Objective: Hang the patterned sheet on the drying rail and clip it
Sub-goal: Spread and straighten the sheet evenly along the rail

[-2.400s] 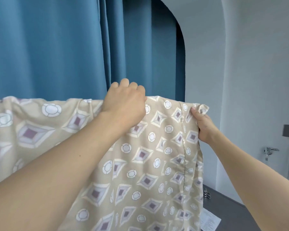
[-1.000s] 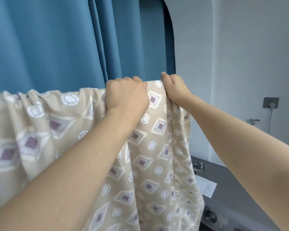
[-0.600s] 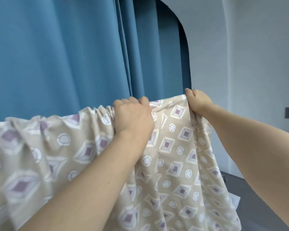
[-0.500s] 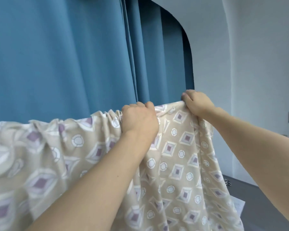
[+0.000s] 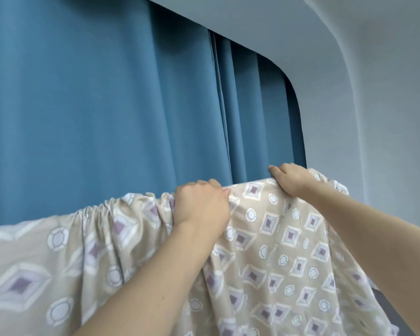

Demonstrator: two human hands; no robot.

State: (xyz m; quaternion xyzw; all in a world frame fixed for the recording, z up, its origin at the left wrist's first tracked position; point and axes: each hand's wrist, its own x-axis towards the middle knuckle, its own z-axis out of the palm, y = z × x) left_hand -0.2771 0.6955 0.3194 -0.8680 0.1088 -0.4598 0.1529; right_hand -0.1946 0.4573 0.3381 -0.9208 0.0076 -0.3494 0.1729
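From the head view, the main risk here is judged to be the patterned sheet sliding back off its top fold: most of its cloth hangs on the near side, below both hands, so if either grip loosens before a clip goes on, the weight could drag the edge down. A second risk is uneven hanging. The cloth is gathered into tight pleats just left of the left hand, while it lies flatter between the two hands, so a clip set now could lock in the bunching. The drying rail itself is hidden under the fold, so whether the sheet truly sits over it cannot be told, and no clip is in view.

The left hand has its fingers curled over the top edge, gripping a bunch of cloth. The right hand, a little higher and to the right, pinches the top edge with its fingers hooked over it. The sheet's top edge runs through both hands, spreads far to the left of the left hand, and drops away beneath both forearms. A blue curtain hangs beyond the hands.
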